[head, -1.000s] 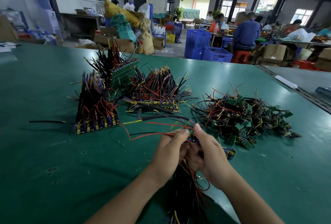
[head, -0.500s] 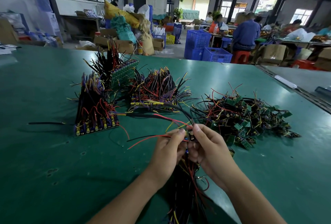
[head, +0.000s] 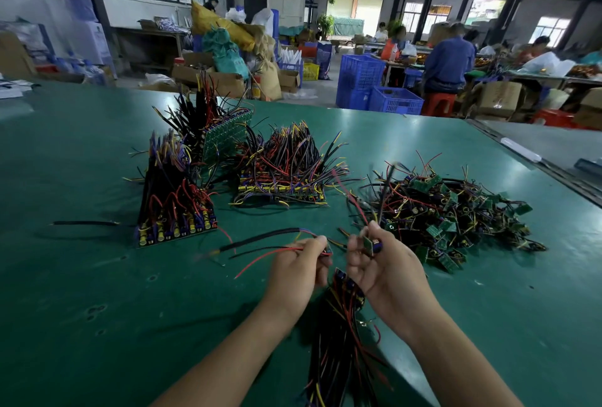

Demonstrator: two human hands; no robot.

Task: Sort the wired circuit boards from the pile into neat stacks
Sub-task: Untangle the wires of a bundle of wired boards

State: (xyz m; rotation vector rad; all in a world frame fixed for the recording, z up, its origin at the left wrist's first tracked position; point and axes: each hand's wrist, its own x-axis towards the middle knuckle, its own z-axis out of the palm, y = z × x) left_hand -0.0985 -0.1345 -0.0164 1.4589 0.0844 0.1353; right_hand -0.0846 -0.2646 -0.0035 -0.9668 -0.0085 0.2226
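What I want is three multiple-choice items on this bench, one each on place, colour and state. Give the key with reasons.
1. Relative to the sorted stacks, the loose pile lies: A) left, B) right, C) on top.
2. The table is: A) white, B) red, C) green.
3. The right hand: A) lies flat on the table, B) pinches a small board, C) is empty.
Key: B, the pile sits off to the stacks' right; C, the surface is green; B, thumb and fingers grip the board.
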